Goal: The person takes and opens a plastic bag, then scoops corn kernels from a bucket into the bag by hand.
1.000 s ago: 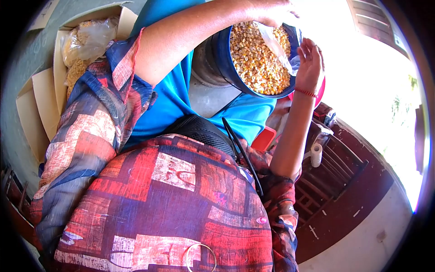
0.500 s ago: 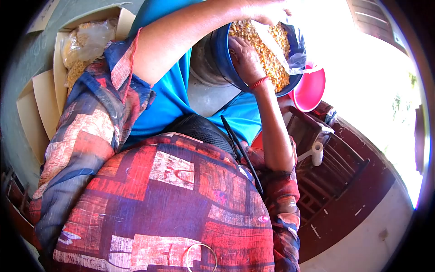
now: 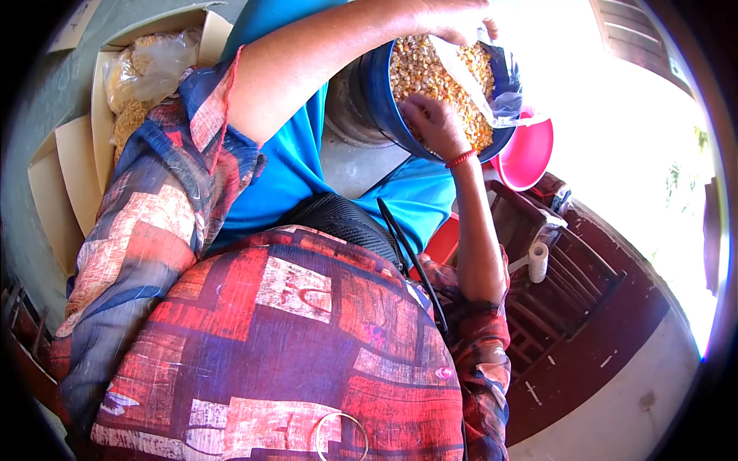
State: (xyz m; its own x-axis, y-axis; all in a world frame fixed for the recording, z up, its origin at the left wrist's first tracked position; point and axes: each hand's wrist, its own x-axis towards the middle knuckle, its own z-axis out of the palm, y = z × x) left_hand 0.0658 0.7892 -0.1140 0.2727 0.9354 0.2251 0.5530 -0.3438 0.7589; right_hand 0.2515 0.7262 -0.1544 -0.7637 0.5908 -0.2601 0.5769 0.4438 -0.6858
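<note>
A blue bucket (image 3: 378, 88) holds yellow and whitish corn kernels (image 3: 430, 73). Clear plastic (image 3: 470, 81) lies across the corn and hangs over the bucket's far right rim. At the top edge of the view, my left hand (image 3: 461, 23) is closed on the plastic's upper end; glare hides part of the fingers. My right hand (image 3: 437, 127), with a red bracelet at its wrist, is over the corn near the bucket's lower-left rim. Its fingers are curled in, and what they hold, if anything, is hidden.
A pink basin (image 3: 530, 154) stands behind the bucket on the right. To the left, a cardboard box (image 3: 100, 123) holds a plastic bag of yellowish pieces (image 3: 146, 69). A dark wooden chair (image 3: 569, 269) and a white roll (image 3: 538, 263) are at the right.
My right hand has lifted from the corn and shifted slightly right and toward me, its fingers curling in. My left hand stays at the plastic, almost unmoved.
</note>
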